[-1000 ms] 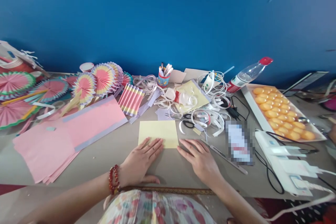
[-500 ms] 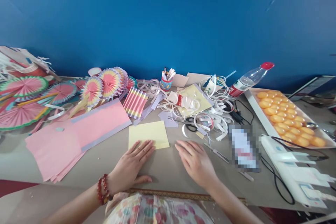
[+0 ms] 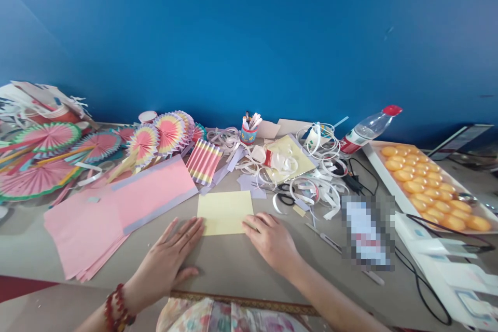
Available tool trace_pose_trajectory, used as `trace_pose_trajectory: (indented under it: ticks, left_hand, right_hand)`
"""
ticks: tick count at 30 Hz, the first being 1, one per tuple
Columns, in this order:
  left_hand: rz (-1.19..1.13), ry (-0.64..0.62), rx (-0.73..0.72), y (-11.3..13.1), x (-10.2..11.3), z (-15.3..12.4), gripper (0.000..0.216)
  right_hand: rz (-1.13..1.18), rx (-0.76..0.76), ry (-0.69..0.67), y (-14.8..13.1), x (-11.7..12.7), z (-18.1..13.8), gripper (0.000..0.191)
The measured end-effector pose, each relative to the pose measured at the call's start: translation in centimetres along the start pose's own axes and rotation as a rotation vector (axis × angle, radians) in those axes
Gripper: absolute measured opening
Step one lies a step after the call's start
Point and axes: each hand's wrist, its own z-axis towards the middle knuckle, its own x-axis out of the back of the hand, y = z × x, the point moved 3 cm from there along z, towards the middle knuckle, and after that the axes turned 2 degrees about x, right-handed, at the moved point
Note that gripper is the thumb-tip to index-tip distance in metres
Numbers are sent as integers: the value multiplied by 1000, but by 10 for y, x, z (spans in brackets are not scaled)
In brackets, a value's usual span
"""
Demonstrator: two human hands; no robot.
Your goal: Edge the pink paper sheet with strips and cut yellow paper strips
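A pale yellow sheet of paper (image 3: 224,211) lies flat on the grey table (image 3: 233,264) in front of me. My left hand (image 3: 167,259) rests flat on the table with fingers stretched out, its fingertips touching the sheet's lower left corner. A red bead bracelet (image 3: 116,308) is on that wrist. My right hand (image 3: 270,241) lies palm down with fingers slightly bent, its fingertips on the sheet's lower right corner. Neither hand holds anything.
Pink paper sheets (image 3: 116,207) lie to the left, pleated paper fans (image 3: 155,137) behind them. White paper strips (image 3: 307,176), scissors (image 3: 286,198), a pen cup (image 3: 249,132), a bottle (image 3: 368,127), a tray of orange balls (image 3: 424,181), a phone (image 3: 365,233) and chargers (image 3: 439,254) are on the right.
Both hands slid left along the sheet's near edge; my left hand came off the paper and sits at its left corner, my right hand moved onto its right corner. The view tilted.
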Motion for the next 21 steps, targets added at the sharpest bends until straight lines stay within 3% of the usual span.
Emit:
trace_pose_trajectory:
  ticks: [7, 13, 15, 17, 19, 21]
  left_hand:
    - [-46, 103, 265, -6, -3, -12, 58]
    - [-475, 334, 391, 6, 12, 1, 18]
    - [-659, 326, 404, 10, 18, 9, 20]
    - [-860, 240, 439, 17, 18, 20, 23]
    - [-1084, 177, 481, 28, 15, 33, 28]
    - [-1266, 190, 446, 40, 13, 49, 40]
  right_hand:
    - [58, -22, -2, -6, 4, 10, 13]
    - [119, 5, 93, -1, 9, 8, 14]
    - [192, -62, 180, 2, 15, 4, 18]
    - [273, -99, 262, 0, 20, 0, 19]
    - [326, -80, 305, -8, 25, -1, 17]
    - [337, -3, 304, -20, 28, 1, 17]
